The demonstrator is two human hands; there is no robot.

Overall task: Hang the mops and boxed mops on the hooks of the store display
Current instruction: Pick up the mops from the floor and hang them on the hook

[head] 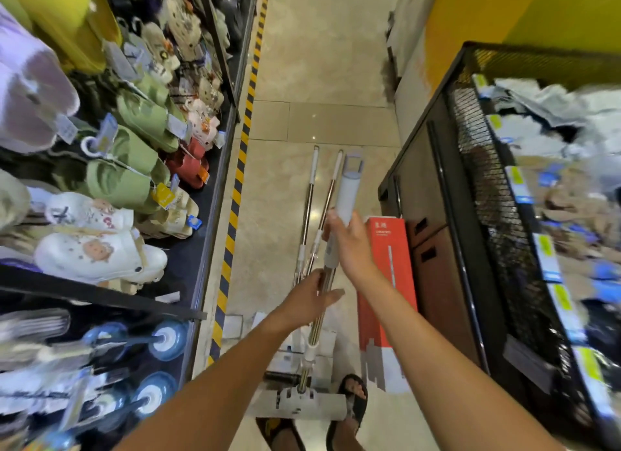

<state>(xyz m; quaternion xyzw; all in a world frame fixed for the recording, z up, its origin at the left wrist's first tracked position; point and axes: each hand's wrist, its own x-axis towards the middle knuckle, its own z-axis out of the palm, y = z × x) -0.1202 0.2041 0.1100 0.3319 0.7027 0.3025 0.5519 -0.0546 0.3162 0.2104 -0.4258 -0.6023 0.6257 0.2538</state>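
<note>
Beside the left shelf of white and green foam clogs (97, 255), two steel-poled mops (311, 195) lie on the beige tiled floor (319, 64). The left hand (311, 294) holds the steel pole of a white-headed flat mop (317, 326), and the right hand (349, 245) grips its white handle. A tall red-and-white mop box (391, 269) stands against the black cabinet (433, 249).

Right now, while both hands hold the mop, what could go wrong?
The mop head lies by the sandalled foot; lifting could catch toes. Two mops lie on the floor ahead, a possible trip. The red box stands near the right hand; a swing might topple it.
</note>
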